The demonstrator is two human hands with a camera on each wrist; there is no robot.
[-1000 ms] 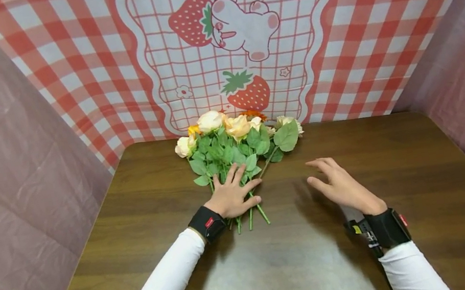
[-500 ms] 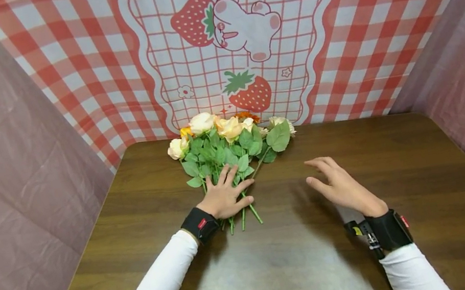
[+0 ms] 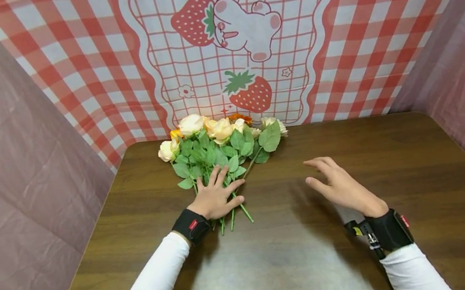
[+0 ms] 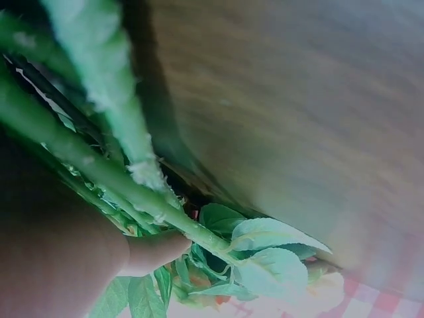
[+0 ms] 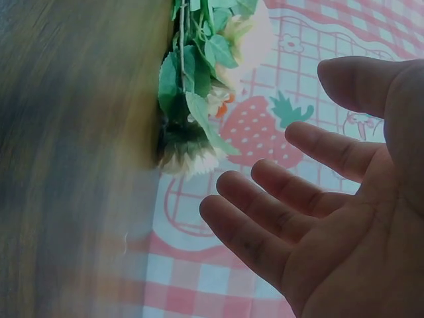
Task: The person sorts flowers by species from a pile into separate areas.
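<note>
A bunch of long-stemmed flowers (image 3: 203,152) lies at the back of the table, blooms pointing away. Among them are cream and peach roses (image 3: 191,124) and an orange flower (image 3: 241,118). My left hand (image 3: 214,200) lies across the green stems with its fingers spread, the stem ends (image 3: 245,213) sticking out below the palm. Close up in the left wrist view, thick stems (image 4: 106,173) pass beside the hand. To the right, my right hand (image 3: 345,188) hovers with relaxed fingers and holds nothing; the right wrist view shows its bare palm (image 5: 351,245).
The brown wooden table (image 3: 281,261) reaches back to a red-and-white checked cloth (image 3: 361,29) with strawberry prints. Pinkish curtains (image 3: 5,154) hang on both sides. One stem with a broad leaf (image 3: 269,137) and a pale bloom fans out to the right.
My left hand has slid to the left, and the whole bunch of flowers has shifted left with it. My right hand has stayed almost still.
</note>
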